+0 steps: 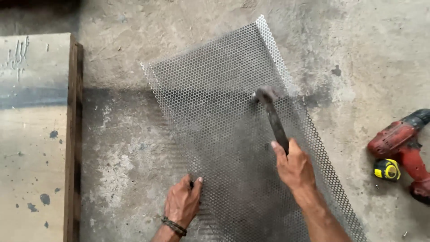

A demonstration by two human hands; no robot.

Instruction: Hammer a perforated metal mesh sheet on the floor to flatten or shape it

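Fingers (281,154) grip a hammer (272,115) over perforated sheet (224,125) on stained concrete floor (116,148).

Hammer head (265,94) motion-blurred; drill (405,145) and mesh sheet (233,134) edge-cropped.

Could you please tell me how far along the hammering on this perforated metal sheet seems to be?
Done: the perforated metal sheet has a flange bent along its right edge. In hand: the right hand holds a hammer above that fold; the left hand steadies the near left edge. How much remains cannot be told.
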